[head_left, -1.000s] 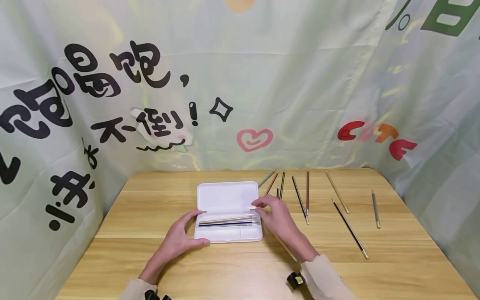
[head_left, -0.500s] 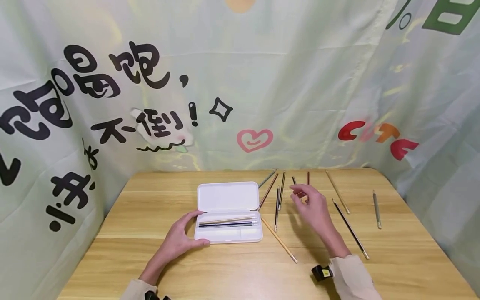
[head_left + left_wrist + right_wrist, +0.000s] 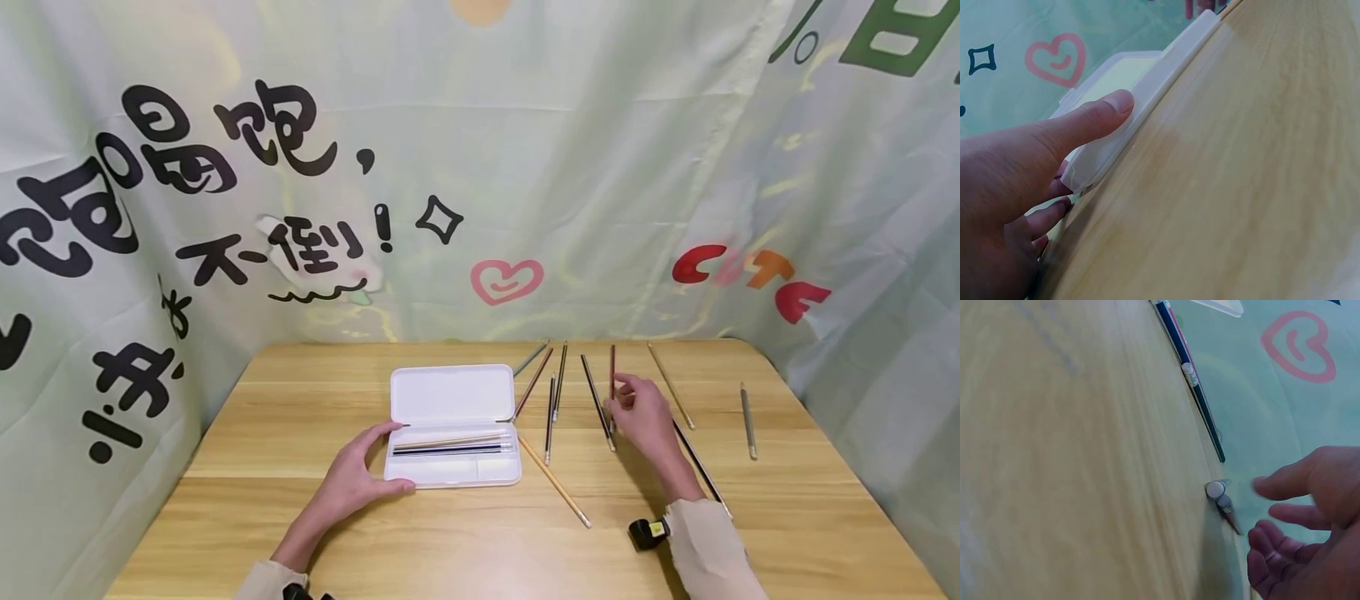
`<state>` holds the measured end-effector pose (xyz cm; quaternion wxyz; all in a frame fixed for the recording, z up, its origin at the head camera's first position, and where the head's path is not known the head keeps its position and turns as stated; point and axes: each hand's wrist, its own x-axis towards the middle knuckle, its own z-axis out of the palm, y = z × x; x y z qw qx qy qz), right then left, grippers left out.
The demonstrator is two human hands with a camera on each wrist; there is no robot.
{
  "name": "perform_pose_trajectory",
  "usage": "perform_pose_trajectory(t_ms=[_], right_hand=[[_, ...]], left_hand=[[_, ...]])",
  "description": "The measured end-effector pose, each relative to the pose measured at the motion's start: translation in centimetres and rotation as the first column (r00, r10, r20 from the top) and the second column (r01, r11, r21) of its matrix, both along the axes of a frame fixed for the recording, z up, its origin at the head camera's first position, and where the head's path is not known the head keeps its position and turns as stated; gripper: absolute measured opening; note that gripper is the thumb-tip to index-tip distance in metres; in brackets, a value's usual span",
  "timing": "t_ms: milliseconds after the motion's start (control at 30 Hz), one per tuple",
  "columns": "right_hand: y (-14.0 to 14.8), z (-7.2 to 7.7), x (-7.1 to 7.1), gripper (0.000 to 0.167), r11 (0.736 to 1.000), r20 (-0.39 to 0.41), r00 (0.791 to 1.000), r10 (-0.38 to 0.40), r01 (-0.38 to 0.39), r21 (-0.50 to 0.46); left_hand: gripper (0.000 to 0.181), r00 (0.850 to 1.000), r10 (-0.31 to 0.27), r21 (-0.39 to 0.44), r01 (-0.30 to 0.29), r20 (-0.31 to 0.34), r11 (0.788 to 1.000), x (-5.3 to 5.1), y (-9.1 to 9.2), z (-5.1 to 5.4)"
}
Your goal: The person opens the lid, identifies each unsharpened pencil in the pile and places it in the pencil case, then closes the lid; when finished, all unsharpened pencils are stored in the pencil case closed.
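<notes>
A white pencil case [image 3: 452, 396] lies open on the table, its lid folded back; several pencils [image 3: 448, 447] lie inside. My left hand [image 3: 352, 477] holds its left end, thumb on the front wall and fingers round the back corner, as the left wrist view shows on the case [image 3: 1166, 78]. My right hand [image 3: 647, 417] is at a dark red pencil [image 3: 612, 358], partly hidden behind the fingers. In the right wrist view, thumb and fingers of the right hand [image 3: 1316, 531] are apart, with nothing between them. Just left of it lies a black pencil [image 3: 597, 402].
Between case and right hand lie several pencils, among them a natural wood pencil [image 3: 555, 483] and a dark one [image 3: 550, 421]. Farther right are a tan pencil [image 3: 671, 385], a black pencil [image 3: 702, 467] and a grey pencil [image 3: 748, 421]. A printed curtain [image 3: 480, 167] stands behind the table.
My right hand has moved from the case's right edge rightward across the table to the dark red pencil. The left hand stays on the case.
</notes>
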<state>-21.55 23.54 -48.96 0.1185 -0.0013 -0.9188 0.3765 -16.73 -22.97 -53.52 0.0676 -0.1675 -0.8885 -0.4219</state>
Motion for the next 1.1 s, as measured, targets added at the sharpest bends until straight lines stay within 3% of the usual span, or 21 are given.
perform_pose_trajectory(t_ms=[200, 567, 767, 1100], right_hand=[[0.8, -0.5, -0.1, 0.048, 0.997, 0.09, 0.996, 0.021, -0.028, 0.078], [1.1, 0.0, 0.5, 0.035, 0.993, 0.079, 0.997, -0.01, 0.001, 0.117], [1.2, 0.4, 0.7, 0.036, 0.998, 0.032, 0.999, 0.002, -0.004, 0.056], [0.4, 1.7, 0.7, 0.032, 1.0, -0.125, 0.992, -0.014, 0.01, -0.026]], left_hand=[[0.092, 1.0, -0.005, 0.002, 0.005, 0.001, 1.0, 0.0, -0.1, 0.1], [0.092, 1.0, -0.003, 0.004, 0.003, -0.001, 1.0, -0.1, 0.0, 0.1], [0.092, 1.0, -0.001, 0.003, 0.001, 0.004, 1.0, 0.0, -0.1, 0.0], [0.094, 1.0, 0.0, 0.008, 0.0, 0.013, 1.0, 0.0, -0.1, 0.0]])
